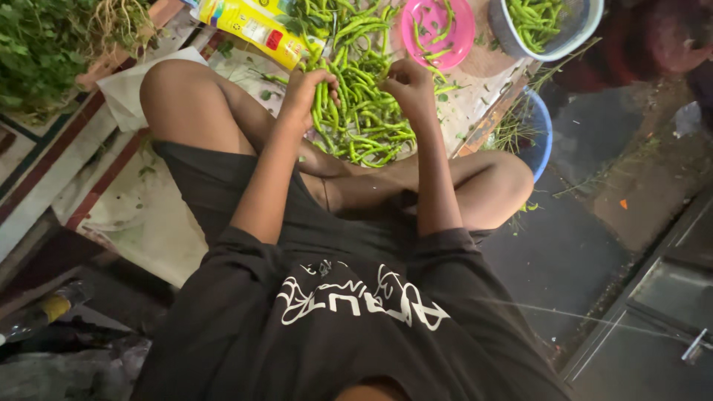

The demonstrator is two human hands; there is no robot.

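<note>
I sit cross-legged on the floor with a heap of long green chillies [368, 122] in front of my legs. My left hand [306, 90] is closed around a bunch of green chillies at the heap's left side. My right hand [408, 87] hovers over the heap's right side with its fingers curled on a chilli. A pink bowl [462, 30] with a few chillies lies just beyond my right hand. A pale blue-rimmed bowl [575, 33] full of chillies stands further right.
A yellow packet [249, 26] lies at the top left of the heap. Leafy greens with roots [52, 44] lie at far left. A blue tub [541, 134] stands by my right knee. The floor to the right is dark and wet.
</note>
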